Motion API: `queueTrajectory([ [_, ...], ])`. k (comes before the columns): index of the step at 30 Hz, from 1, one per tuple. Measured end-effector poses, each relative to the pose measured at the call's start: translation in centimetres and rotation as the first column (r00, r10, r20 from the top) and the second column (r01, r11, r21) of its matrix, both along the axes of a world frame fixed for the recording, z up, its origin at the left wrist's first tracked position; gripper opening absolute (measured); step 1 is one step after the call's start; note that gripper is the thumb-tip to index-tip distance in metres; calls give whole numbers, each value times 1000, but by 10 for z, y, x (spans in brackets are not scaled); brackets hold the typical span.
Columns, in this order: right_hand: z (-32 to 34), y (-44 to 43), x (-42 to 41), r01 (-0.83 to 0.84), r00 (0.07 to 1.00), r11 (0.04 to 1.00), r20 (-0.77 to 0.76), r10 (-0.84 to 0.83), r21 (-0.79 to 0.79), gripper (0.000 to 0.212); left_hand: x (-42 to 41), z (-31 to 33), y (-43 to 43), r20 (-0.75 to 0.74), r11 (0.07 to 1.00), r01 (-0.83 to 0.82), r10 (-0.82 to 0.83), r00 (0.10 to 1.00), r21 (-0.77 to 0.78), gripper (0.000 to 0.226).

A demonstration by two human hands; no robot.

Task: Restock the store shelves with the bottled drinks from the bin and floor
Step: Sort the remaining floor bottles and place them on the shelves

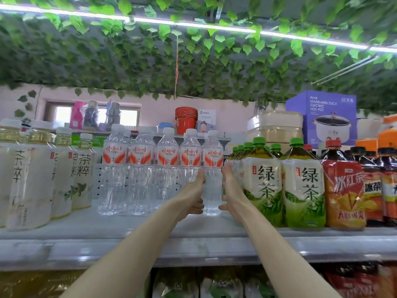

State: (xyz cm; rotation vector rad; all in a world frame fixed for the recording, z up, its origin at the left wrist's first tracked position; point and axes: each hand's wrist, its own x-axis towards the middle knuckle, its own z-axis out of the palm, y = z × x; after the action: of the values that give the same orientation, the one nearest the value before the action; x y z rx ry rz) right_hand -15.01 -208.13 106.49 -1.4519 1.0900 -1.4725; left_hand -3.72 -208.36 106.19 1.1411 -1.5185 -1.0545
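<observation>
A row of clear water bottles with red-and-white labels stands on the white shelf (129, 233). The rightmost water bottle (212, 160) stands upright at the front of the row, between my two hands. My left hand (193, 196) lies against its left side, its upper finger straight along the bottle and its lower fingers loosely curled beside it. On the bottle's right side, my right hand (231, 190) has its fingers straight and pointing up, slightly apart from the bottle, while its thumb touches the bottle low down.
Large green tea bottles (263, 186) stand close on the right, then red iced tea bottles (343, 190). Pale tea bottles (32, 179) fill the left. Behind are an orange bucket stack (185, 119) and a purple hot pot box (322, 119). More bottles sit on the shelf below.
</observation>
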Motion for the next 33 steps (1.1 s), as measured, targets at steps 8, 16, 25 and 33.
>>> queueTrajectory([
  [8,1,3,-2,-9,1000,1000,-24,9,-10,70,-2,3,-4,76,998,-58,58,995,-1,86],
  [16,-4,20,0,-27,999,1000,-29,27,-13,75,3,-5,21,53,1000,-5,5,999,-5,74],
  [25,-7,81,3,-25,995,982,-95,8,-188,54,26,-4,93,29,950,-104,117,993,-294,52],
  [33,-23,130,13,-39,992,962,-127,4,-270,38,68,-27,160,-15,921,-135,140,990,-366,41],
])
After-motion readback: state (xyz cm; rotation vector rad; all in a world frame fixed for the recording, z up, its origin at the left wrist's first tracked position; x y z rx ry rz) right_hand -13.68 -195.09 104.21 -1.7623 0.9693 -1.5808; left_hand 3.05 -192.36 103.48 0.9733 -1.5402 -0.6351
